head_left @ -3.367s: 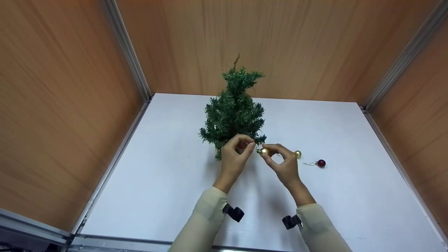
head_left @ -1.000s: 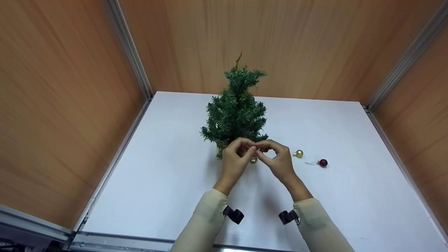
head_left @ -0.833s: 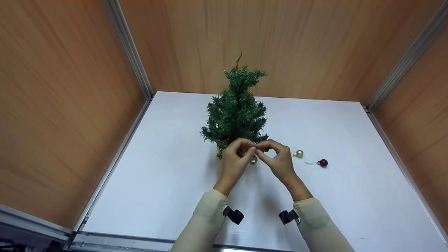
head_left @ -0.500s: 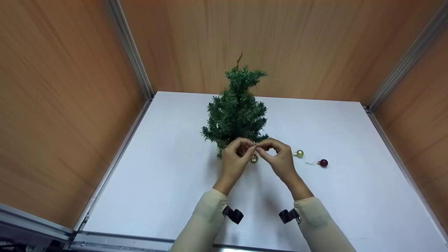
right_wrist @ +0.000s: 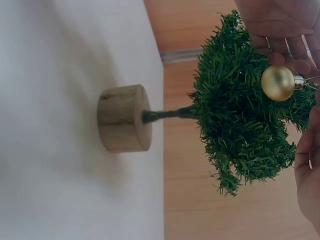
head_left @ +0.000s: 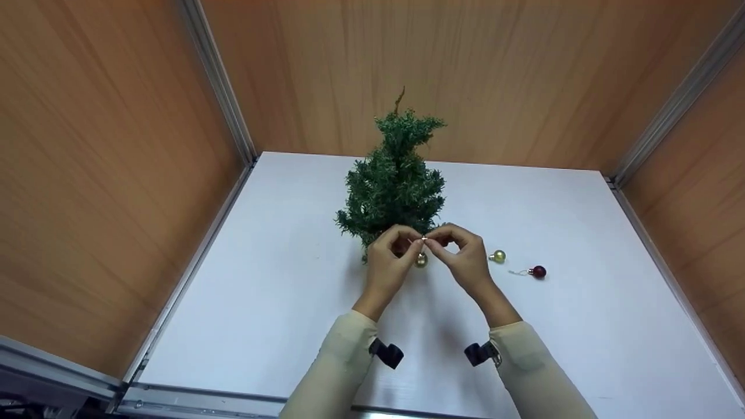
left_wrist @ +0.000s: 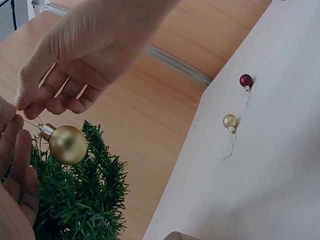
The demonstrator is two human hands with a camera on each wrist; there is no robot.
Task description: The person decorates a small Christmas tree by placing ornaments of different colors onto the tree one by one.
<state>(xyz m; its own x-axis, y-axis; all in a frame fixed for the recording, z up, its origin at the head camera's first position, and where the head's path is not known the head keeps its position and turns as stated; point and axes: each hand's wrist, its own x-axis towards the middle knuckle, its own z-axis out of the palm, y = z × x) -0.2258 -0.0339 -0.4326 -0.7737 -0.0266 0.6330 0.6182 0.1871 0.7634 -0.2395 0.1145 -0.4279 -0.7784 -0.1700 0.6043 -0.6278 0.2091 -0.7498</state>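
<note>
Just in front of a small artificial Christmas tree (head_left: 393,192), my left hand (head_left: 385,265) and right hand (head_left: 465,262) meet fingertip to fingertip. Both pinch the thin hanging string (left_wrist: 31,123) of a gold bauble (head_left: 421,260). Below the fingertips the bauble hangs freely, its silver cap (left_wrist: 47,131) upward in the left wrist view. Fingers partly cover the string, so its exact shape between them cannot be made out. The right wrist view shows the bauble (right_wrist: 277,83) before the green branches, and the tree's round wooden base (right_wrist: 125,119) on the table.
A second gold bauble (head_left: 497,256) and a dark red bauble (head_left: 538,272) lie on the white table (head_left: 262,302) right of my hands, strings attached. Wooden panels (head_left: 465,75) with metal edge profiles enclose the table at the back and sides.
At 3.4 seconds ago my right fingers held the gold bauble itself; now they pinch its string beside the left fingers, and the bauble hangs below. Lately both hands rose slightly.
</note>
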